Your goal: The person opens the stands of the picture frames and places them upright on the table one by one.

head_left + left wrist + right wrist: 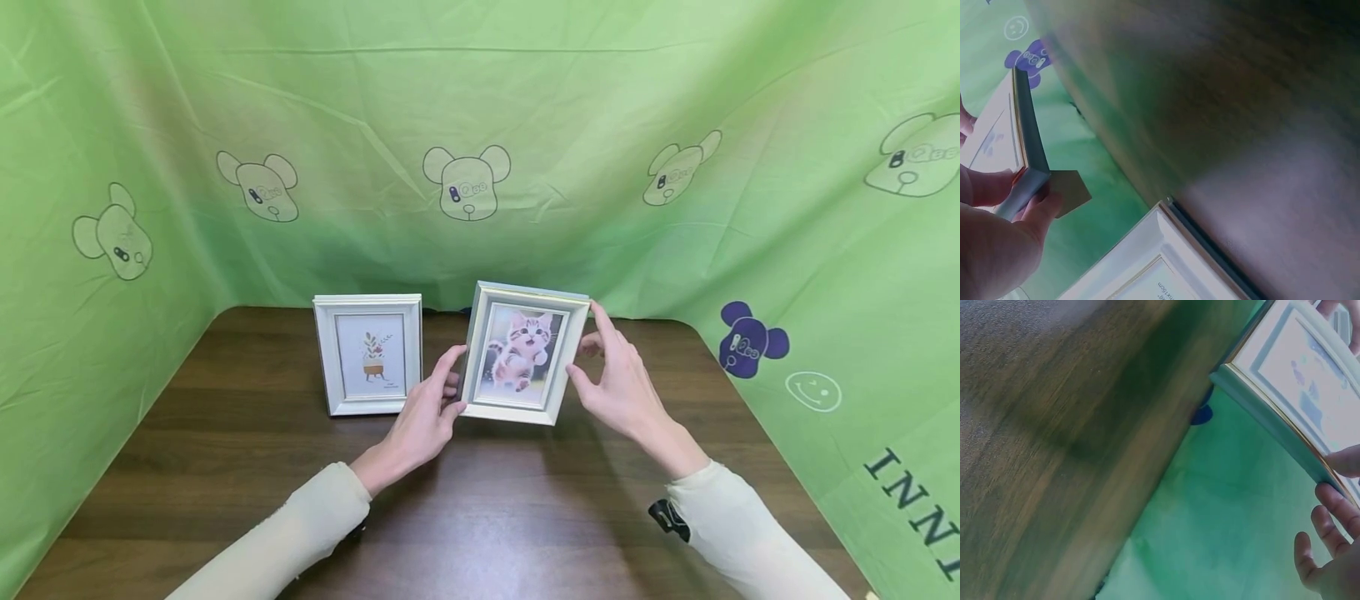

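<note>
A white picture frame with a kitten picture (522,354) is held up over the table, tilted to one side. My left hand (420,417) grips its lower left edge, thumb on the front and fingers behind, as the left wrist view shows. On the opposite edge, my right hand (628,396) pinches the side, with thumb in front and index finger along the border; its other fingers curl loosely in the right wrist view. A flap-like stand piece (1070,192) juts out behind the frame. Left of it, a second white picture frame with a potted-plant print (373,358) stands upright on the table.
The dark wood-grain table (247,483) runs back to a green cloth (360,108) printed with bear heads, which also hangs along both sides. The standing frame is close beside my left hand.
</note>
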Available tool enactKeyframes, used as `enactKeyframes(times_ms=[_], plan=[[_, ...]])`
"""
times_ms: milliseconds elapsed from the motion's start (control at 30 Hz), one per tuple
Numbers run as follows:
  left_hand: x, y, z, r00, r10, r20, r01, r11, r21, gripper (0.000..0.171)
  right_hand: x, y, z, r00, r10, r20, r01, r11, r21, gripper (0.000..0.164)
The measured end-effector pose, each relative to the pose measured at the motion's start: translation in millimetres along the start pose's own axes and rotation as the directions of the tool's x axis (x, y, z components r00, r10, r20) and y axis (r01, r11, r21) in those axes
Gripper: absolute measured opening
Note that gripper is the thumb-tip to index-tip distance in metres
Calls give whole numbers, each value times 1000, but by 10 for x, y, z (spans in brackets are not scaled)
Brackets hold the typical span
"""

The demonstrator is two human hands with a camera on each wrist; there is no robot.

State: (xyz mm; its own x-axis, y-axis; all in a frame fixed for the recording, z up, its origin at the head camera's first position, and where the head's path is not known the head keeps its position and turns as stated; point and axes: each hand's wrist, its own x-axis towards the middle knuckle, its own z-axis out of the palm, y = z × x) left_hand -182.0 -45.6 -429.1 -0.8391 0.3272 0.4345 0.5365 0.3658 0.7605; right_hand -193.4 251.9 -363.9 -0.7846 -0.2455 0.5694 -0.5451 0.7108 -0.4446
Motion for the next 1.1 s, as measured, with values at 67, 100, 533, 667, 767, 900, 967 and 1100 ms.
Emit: enactKeyframes(times_ms=[67,100,533,667,767,900,967,1100], plan=[[7,-3,-5,1000,19,3,-19,1000,18,85,0,-4,3,1000,-9,1,9,1000,-8,100],[11,-3,-6,1000,21,6,-22,999,26,85,0,-6,5,1000,-13,1,13,1000,-13,100],[92,-52,31,999,-12,51,7,995,97,79,-25,11,56,1000,-11,-8,10,998,-70,100],[129,-91,52,998,-5,56,-2,992,129,77,-39,24,82,1000,-17,-19,15,997,-77,102],[156,-113,54,999,-6,50,-2,989,149,77,-35,25,105,999,-26,-21,25,996,-83,102],[178,-128,56,998,-17,55,7,985,171,77,-29,28,129,999,-31,-19,29,994,-102,101],[186,-137,68,998,-22,59,11,984,179,77,-30,35,136,999,-30,-21,27,993,-114,101],[195,-162,103,998,-30,63,17,981,193,76,-30,55,155,1000,-22,-20,19,992,-129,101]])
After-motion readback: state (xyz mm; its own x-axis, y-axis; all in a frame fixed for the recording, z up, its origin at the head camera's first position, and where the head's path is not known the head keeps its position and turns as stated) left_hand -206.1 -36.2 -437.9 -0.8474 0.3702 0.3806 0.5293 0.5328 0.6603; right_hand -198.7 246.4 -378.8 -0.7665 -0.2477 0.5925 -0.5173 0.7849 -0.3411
